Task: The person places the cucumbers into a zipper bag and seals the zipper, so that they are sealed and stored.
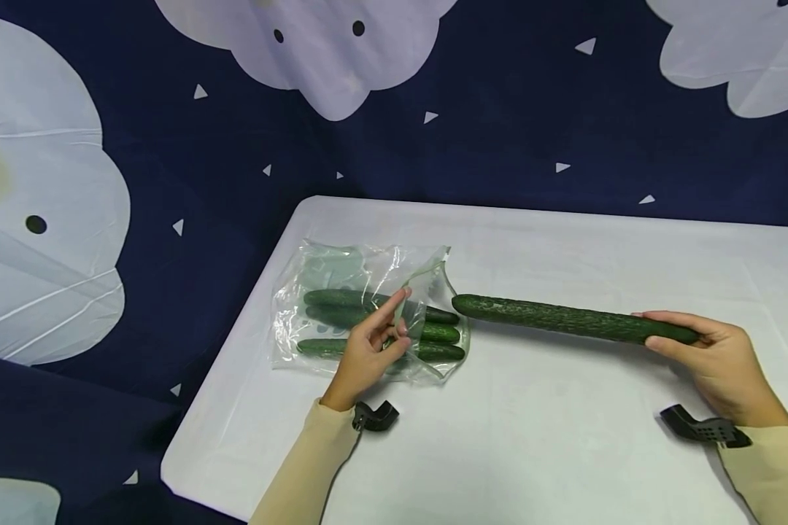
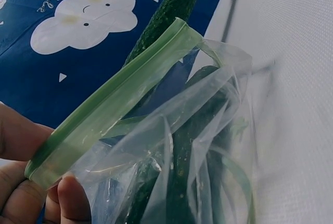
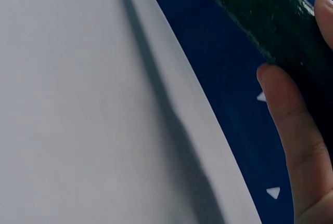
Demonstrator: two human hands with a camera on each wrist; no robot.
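At the far left of the head view, a dark blue backdrop (image 1: 499,109) printed with white clouds and small triangles is seen behind and beside a white table (image 1: 565,452). On the left part of the table a clear plastic bag (image 1: 328,292) is laid flat, and three cucumbers (image 1: 341,299) are held inside it, side by side, their ends pointing towards the open mouth on the bag's right. The mouth's green zip strip (image 2: 112,99) is pinched by the left hand (image 1: 368,350) between thumb and fingertips and lifted clear of the table — in the left wrist view the strip is seen running diagonally up from the fingers (image 2: 73,198), with the bagged cucumbers below it. A black camera mount (image 1: 374,417) is worn at that wrist, above a beige sleeve (image 1: 302,467). To the right of the bag, a long cucumber (image 1: 565,319) is held roughly level above the table, its free tip just at the bag's mouth, near the lifted strip; whether the tip touches the plastic cannot be told. Its other end is gripped by the right hand (image 1: 716,357), the fingers curled round it from beneath and the thumb (image 3: 291,130) pressed against the dark, bumpy skin — as the right wrist view shows.
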